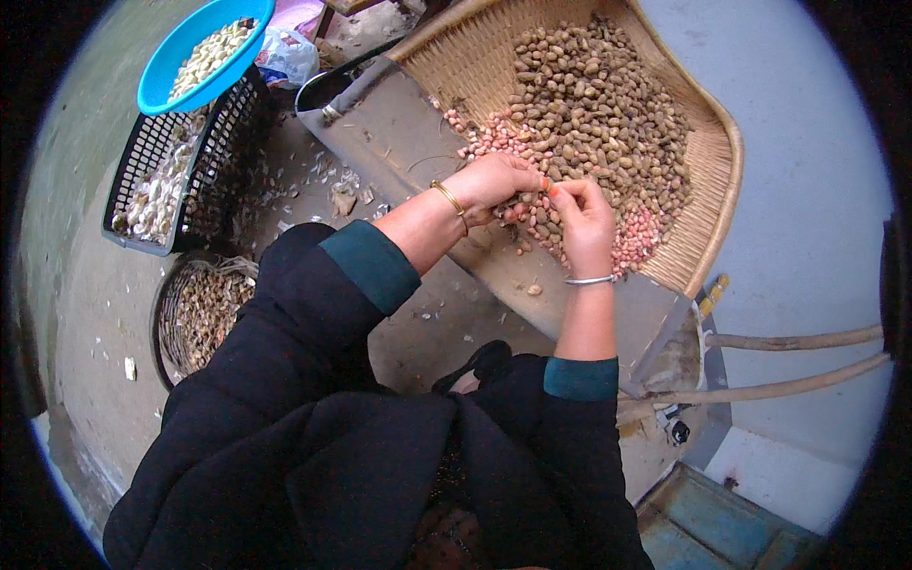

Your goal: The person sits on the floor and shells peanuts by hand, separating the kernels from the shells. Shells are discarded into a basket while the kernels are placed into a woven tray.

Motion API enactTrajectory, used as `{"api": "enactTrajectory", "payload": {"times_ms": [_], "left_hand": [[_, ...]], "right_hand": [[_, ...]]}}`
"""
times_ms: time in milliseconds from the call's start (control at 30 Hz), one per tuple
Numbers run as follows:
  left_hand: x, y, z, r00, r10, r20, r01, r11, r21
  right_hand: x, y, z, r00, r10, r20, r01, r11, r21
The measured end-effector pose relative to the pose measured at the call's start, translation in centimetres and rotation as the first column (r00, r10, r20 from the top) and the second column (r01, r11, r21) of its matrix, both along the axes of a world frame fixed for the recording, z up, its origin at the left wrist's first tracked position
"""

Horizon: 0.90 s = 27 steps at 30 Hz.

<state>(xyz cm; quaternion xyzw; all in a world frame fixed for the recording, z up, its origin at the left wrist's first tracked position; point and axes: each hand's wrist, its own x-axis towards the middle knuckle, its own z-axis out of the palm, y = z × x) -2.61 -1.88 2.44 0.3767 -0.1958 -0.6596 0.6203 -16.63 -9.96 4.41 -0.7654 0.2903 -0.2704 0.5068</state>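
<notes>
A wide woven winnowing basket [719, 171] with a flat front lip lies before me. It holds a heap of unshelled peanuts [598, 92] and pink shelled peanut kernels [641, 235], with more kernels at the left of the heap. My left hand [499, 182], a gold-coloured bangle at its wrist, and my right hand [588, 221], with a silver-coloured bangle, meet fingertip to fingertip over the basket's front part. Both are pinched together on something small, probably a peanut, mostly hidden by the fingers. A single peanut [534, 290] rests on the lip.
At the left, a blue plastic colander [153, 78] of white cloves sits atop a black plastic crate [206, 157] holding garlic. Below stands a round basket [162, 320] of shells. Wooden poles [791, 342] extend at the right. Scraps litter the floor.
</notes>
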Motion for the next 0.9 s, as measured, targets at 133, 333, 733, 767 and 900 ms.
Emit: {"api": "enactTrajectory", "payload": {"times_ms": [133,333,733,767,900], "left_hand": [[-0.1,0.0,0.2,0.998,0.034,-0.055,-0.034,0.999,-0.001],[0.2,-0.1,0.0,0.994,0.002,-0.113,-0.005,1.000,-0.031],[0.1,0.0,0.3,0.989,0.027,-0.149,-0.028,1.000,-0.004],[0.2,0.0,0.3,0.988,0.041,-0.147,-0.040,0.999,0.008],[-0.2,-0.2,0.6,0.980,0.100,-0.175,-0.092,0.994,0.051]], "right_hand": [[0.3,-0.1,-0.2,0.982,-0.054,0.184,-0.017,0.932,0.362],[0.4,0.0,-0.1,0.951,-0.085,0.297,-0.109,0.807,0.581],[0.8,0.3,-0.1,0.949,-0.113,0.295,-0.081,0.816,0.572],[1.1,0.6,0.1,0.962,-0.083,0.258,-0.043,0.892,0.449],[1.0,0.7,0.2,0.989,-0.047,0.140,0.024,0.987,0.158]]}}
